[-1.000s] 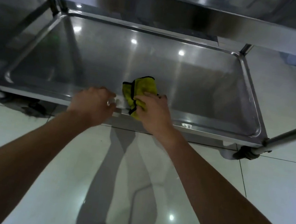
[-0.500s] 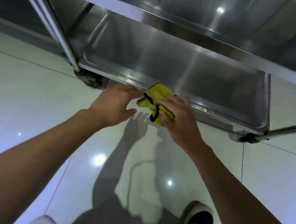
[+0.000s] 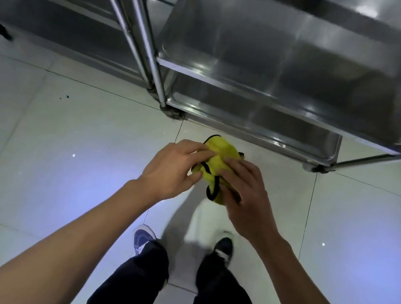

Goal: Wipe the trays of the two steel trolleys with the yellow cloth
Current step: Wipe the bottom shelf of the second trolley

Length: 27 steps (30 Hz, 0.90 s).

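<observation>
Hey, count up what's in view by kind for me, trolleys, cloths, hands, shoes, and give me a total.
Steel trolleys: 2 (right one, left one)
Yellow cloth: 1
Hands: 2 (left hand, right hand), both holding the cloth
Shoes: 2 (left, right)
Total: 7

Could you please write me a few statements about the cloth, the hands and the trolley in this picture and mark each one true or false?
1. Both hands hold the yellow cloth. True: the left hand and right hand grip it together.
2. The cloth lies on the lowest tray. False: it is held above the floor, in front of the trolley.
3. The cloth has a black edge. True.
4. The cloth is spread out flat. False: it is bunched up between the hands.
5. The person is kneeling. False: both shoes stand on the floor tiles, legs upright.
</observation>
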### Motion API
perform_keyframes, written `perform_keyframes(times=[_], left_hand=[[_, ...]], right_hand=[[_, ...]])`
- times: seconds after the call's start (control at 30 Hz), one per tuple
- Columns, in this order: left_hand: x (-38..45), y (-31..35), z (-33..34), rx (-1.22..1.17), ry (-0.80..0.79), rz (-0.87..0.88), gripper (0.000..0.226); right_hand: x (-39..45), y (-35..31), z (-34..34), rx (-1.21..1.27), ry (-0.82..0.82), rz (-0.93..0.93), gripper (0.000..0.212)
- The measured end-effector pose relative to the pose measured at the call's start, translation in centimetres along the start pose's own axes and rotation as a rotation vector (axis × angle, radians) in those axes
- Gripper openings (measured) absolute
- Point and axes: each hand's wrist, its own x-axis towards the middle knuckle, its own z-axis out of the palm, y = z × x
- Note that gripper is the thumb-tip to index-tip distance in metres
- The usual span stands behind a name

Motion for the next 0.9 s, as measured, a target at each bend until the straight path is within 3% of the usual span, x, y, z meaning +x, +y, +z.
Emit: perform_keyframes(times=[0.27,0.4,0.53,0.7,0.8,0.9], left_hand=[[-2.1,8.7,-12.0,0.011,0.111,-0.015,0.034],[-2.0,13.9,-18.6,0.018,0.156,0.039,0.034],[-1.5,17.2,-23.4,0.026,0.319,0.03,0.021],[-0.2,19.7,-28.4,0.119,0.447,0.106,0.017],[0.6,20.3,-30.3,0.19,0.489,0.154,0.014],[1.3,19.8,-31.6,0.205,0.514,0.158,0.013]], right_hand=[[2.9,-9.2,-11.5,0.035,-0.123,-0.052,0.029],[4.8,-13.0,-18.5,0.041,-0.113,-0.168,0.029],[7.1,-15.4,-23.3,0.034,-0.103,-0.206,0.033],[9.4,-17.4,-26.7,0.137,-0.208,0.01,0.072],[11.1,-18.4,-27.5,0.184,-0.244,0.167,0.073],[12.9,-20.0,-27.7,0.251,-0.18,0.171,0.064]])
